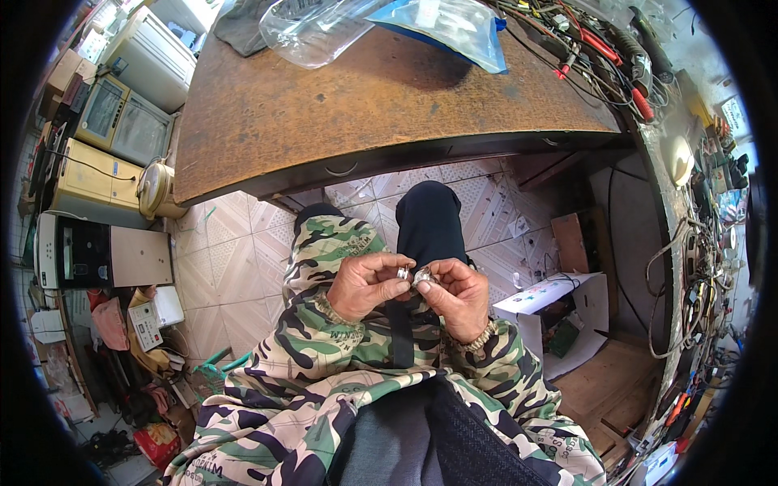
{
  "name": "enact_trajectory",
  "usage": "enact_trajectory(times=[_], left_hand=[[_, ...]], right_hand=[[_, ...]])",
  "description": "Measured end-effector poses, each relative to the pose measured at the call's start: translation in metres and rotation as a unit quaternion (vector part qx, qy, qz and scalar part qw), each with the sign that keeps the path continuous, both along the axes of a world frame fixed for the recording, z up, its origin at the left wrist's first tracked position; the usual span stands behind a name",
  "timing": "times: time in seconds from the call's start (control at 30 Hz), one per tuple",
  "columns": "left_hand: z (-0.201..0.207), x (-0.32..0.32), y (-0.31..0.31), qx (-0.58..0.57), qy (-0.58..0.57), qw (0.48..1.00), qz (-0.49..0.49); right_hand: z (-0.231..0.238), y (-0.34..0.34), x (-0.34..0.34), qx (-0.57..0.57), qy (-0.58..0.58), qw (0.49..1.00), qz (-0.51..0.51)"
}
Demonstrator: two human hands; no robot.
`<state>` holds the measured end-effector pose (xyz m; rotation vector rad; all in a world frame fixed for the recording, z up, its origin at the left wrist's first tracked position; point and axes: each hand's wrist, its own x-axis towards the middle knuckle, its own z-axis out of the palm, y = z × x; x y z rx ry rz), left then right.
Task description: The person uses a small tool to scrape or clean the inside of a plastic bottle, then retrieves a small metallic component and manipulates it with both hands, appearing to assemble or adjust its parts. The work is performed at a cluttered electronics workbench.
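Both my hands are close together above my lap, in camouflage sleeves. My left hand (pixel 361 287) pinches a small silvery metal part (pixel 403 274) between thumb and fingertips. A second small, rounded silvery part (pixel 422 277) sits between the thumb and forefinger of my right hand (pixel 459 301). The two pieces are almost side by side; whether they touch or are joined, I cannot tell. They are too small for me to name their exact kind.
Ahead stands a worn brown wooden table (pixel 340 105) with a clear plastic bag (pixel 316 32) and a blue-edged pouch (pixel 446 32). Cables and red-handled tools (pixel 640 104) crowd its right end. An open white box (pixel 579 312) lies low right; appliances (pixel 121 121) line the left.
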<state>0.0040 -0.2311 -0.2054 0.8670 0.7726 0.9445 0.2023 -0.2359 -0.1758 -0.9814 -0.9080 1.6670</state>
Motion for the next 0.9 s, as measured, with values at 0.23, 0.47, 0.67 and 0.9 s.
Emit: enact_trajectory(times=[0.23,0.47,0.67,0.9], left_hand=[[-0.002,0.001,0.0,0.015,0.04,0.999,-0.009],[0.001,0.003,0.0,0.002,0.064,0.998,-0.018],[0.01,0.001,-0.001,0.021,0.062,0.997,-0.032],[0.007,-0.001,0.002,0.032,0.073,0.996,-0.045]], right_hand=[[-0.005,-0.001,0.006,-0.033,-0.023,0.998,0.039],[-0.007,-0.001,0.004,-0.023,-0.028,0.999,0.037],[-0.004,0.0,0.004,-0.027,-0.038,0.998,0.038],[-0.006,0.0,0.004,-0.022,-0.056,0.998,0.036]])
